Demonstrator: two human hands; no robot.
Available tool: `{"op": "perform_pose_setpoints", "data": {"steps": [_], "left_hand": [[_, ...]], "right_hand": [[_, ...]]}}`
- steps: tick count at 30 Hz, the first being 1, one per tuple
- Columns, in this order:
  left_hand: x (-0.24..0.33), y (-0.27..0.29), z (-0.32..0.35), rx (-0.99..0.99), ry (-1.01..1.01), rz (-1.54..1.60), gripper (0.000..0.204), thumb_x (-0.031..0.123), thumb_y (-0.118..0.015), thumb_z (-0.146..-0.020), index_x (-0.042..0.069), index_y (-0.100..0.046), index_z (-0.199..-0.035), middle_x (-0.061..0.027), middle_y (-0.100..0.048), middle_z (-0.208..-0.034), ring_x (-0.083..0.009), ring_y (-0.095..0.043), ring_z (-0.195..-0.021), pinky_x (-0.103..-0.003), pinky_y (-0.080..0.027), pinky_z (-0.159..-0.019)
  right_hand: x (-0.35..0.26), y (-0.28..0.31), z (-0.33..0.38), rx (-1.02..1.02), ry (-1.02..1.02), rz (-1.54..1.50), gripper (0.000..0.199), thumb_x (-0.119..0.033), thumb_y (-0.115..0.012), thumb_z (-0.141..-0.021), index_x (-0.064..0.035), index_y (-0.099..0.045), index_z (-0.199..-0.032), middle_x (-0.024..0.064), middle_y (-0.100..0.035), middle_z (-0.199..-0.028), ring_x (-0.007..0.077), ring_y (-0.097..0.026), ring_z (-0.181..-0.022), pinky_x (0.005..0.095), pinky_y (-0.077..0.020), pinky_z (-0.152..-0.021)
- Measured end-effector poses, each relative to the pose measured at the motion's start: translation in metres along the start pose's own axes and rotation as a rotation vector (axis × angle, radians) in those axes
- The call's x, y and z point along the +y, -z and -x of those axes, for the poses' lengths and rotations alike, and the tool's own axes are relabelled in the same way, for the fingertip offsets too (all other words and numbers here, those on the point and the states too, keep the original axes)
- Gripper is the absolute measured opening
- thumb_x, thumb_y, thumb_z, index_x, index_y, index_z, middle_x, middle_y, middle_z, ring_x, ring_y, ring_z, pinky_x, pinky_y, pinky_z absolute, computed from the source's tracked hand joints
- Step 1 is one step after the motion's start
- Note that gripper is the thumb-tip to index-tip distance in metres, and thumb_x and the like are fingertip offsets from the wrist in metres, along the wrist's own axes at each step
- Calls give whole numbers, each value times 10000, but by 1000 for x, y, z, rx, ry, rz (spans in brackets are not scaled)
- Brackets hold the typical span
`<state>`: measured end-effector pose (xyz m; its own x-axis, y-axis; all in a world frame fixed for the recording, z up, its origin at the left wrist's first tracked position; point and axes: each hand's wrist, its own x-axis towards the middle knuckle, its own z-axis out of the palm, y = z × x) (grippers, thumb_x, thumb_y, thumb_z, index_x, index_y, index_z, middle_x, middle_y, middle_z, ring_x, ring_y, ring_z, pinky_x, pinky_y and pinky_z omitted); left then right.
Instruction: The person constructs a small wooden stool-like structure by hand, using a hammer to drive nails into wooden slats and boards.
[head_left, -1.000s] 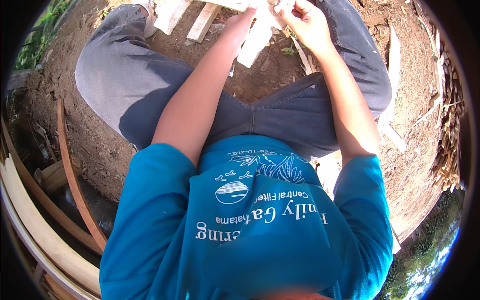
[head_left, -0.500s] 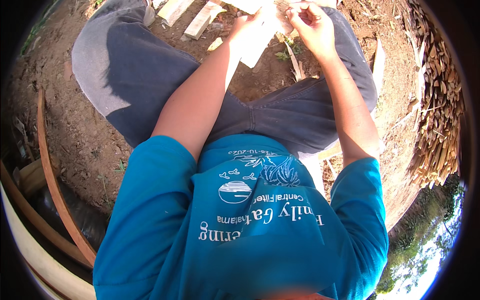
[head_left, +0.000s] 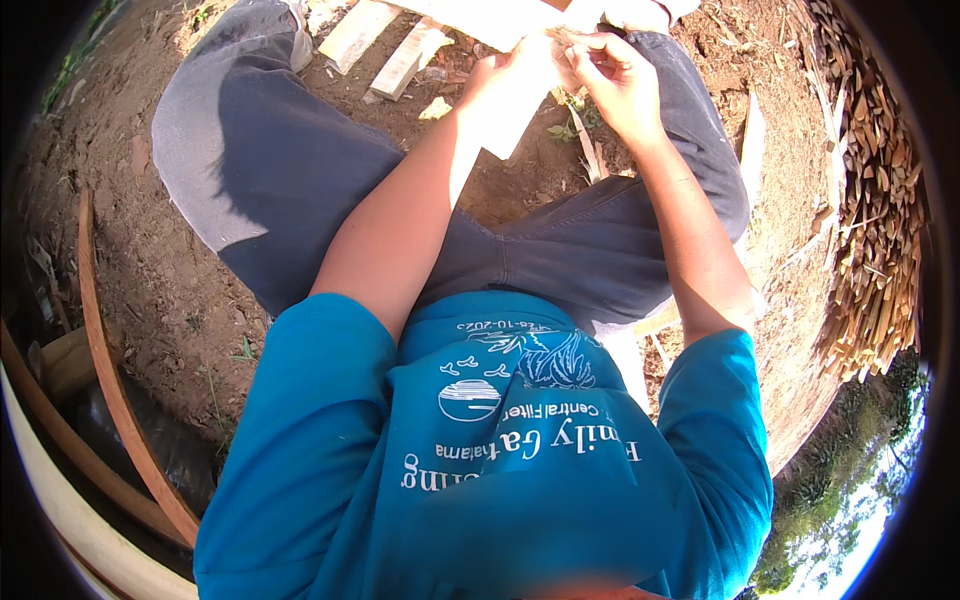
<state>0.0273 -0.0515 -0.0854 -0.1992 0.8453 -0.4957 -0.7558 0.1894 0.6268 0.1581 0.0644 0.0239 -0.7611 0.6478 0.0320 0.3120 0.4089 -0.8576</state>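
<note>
Bright sun washes out my left hand (head_left: 515,75), which lies over a pale flat board (head_left: 503,148) near the top of the view. Its fingers look curled, but glare hides their tips. Close beside it on the right, my right hand (head_left: 618,85) has thumb and forefinger brought together in a pinch. A small brownish piece (head_left: 562,62) shows between the two hands; its kind cannot be made out. Beyond them lies another pale board (head_left: 480,18), overexposed and partly cut off by the upper edge.
Two short wood blocks (head_left: 408,62) lie on the bare soil to the left of my hands. My bent legs (head_left: 300,130) flank the work. A large stack of thin wooden sticks (head_left: 880,220) stands at far right. Long curved strips (head_left: 105,340) lie at lower left.
The whole view has shifted a little, so my hands and legs sit lower in it. My right fingers remain pinched beside the left hand. More of the far pale board shows.
</note>
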Motion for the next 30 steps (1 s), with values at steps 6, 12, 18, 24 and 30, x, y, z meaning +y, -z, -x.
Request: {"op": "perform_pose_setpoints", "data": {"steps": [6,12,18,24,30], "left_hand": [[-2,2,-7,42,10,-78,427,461,-618,-1029,52,-698,-1119,-35,-686,-888,-120,-671,-744,-274,-557,-636],[-10,7,-13,-6,-107,-35,483,513,-642,-1000,46,-735,-1084,-32,-736,-888,-116,-709,-775,-266,-573,-660],[-7,4,-13,-38,-85,33,392,433,-615,-1036,56,-684,-1116,-28,-686,-907,-140,-679,-765,-293,-564,-633],[1,-1,-5,24,-39,-145,420,466,-594,-1039,65,-670,-1142,-24,-675,-862,-128,-670,-739,-274,-559,-617],[-17,0,-7,128,-448,-292,406,415,-637,-1005,26,-627,-1119,-74,-702,-953,-171,-692,-826,-327,-565,-724]], "right_hand": [[-6,-2,2,-14,-10,-38,193,-92,-713,-972,-37,-741,-1155,22,-751,-1002,61,-669,-908,232,-556,-825],[7,-5,2,-14,71,-41,204,-55,-693,-980,-21,-729,-1178,35,-754,-1034,66,-680,-933,227,-563,-821],[7,-4,2,1,76,17,209,-46,-690,-979,-27,-735,-1181,41,-759,-1030,74,-689,-926,233,-572,-811],[3,-5,2,13,153,67,202,-43,-694,-976,-32,-742,-1171,29,-756,-994,73,-685,-889,226,-573,-793],[-28,-13,4,64,132,190,173,-56,-679,-968,-26,-730,-1130,63,-731,-890,94,-667,-730,261,-550,-664]]}}
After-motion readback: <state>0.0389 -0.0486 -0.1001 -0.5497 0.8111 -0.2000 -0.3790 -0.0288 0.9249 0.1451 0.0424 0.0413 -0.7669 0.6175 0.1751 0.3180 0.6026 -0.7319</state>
